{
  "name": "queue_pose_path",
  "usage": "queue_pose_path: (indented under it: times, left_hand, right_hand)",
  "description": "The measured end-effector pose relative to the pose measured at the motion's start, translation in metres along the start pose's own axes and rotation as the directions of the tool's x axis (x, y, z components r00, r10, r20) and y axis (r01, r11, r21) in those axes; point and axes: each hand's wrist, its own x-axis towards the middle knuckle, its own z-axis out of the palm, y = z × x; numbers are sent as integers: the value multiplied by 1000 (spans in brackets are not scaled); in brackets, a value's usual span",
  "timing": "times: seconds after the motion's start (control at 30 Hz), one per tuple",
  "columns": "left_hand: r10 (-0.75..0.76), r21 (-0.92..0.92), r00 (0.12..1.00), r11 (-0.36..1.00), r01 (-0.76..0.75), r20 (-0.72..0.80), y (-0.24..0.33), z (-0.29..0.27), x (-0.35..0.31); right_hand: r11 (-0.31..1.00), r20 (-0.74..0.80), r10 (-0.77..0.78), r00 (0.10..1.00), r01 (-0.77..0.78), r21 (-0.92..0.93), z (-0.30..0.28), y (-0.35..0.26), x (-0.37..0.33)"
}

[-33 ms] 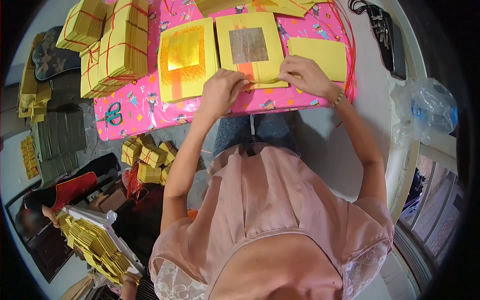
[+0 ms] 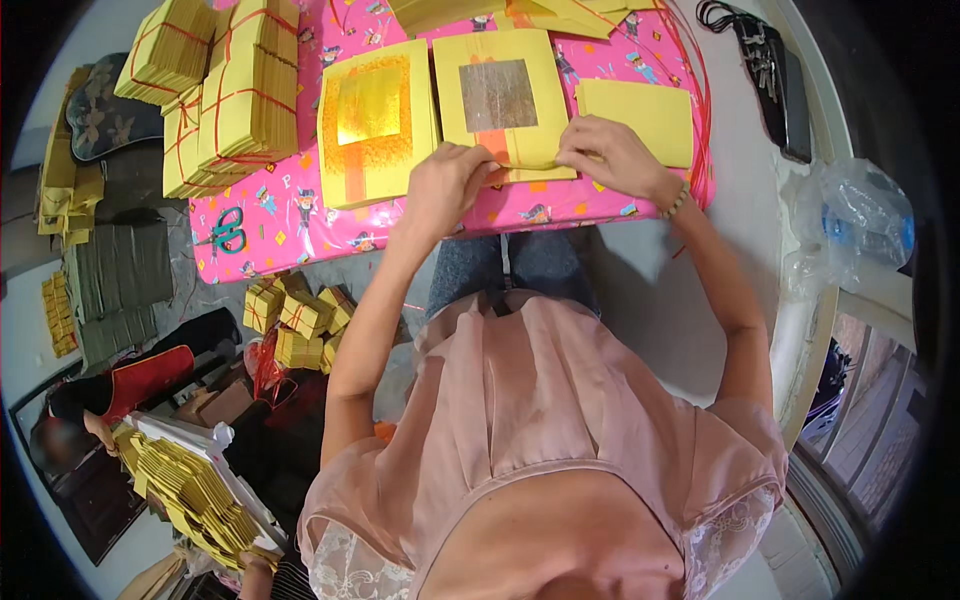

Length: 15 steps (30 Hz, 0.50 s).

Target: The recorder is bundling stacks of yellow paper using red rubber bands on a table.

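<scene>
Yellow paper sheets with a silver foil square [image 2: 497, 95] lay stacked between and just beyond both hands; the left hand [image 2: 443, 188] and right hand [image 2: 608, 152] pinched the stack's near edge with fingers closed on it. Thin and limp, it looked light and easily creased, best taken by the edges. Beyond the left hand lay a gold-foil stack [image 2: 372, 115] and string-tied bundles [image 2: 225, 95]; no containers showed.

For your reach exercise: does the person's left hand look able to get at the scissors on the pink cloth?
Probably yes. The left hand rests on the silver-square sheet; the scissors lie apart to its left on bare pink cloth, with nothing between.
</scene>
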Motion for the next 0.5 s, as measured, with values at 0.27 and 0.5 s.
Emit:
queue_pose_path:
  times: [0.27, 0.5]
  left_hand:
    - [-61, 114, 996, 992, 54, 59, 8, -16, 30]
    - [298, 295, 921, 930, -221, -251, 13, -3, 49]
  right_hand:
    - [996, -69, -33, 997, 27, -81, -10, 6, 10]
    - [942, -38, 287, 957, -275, 192, -40, 12, 55]
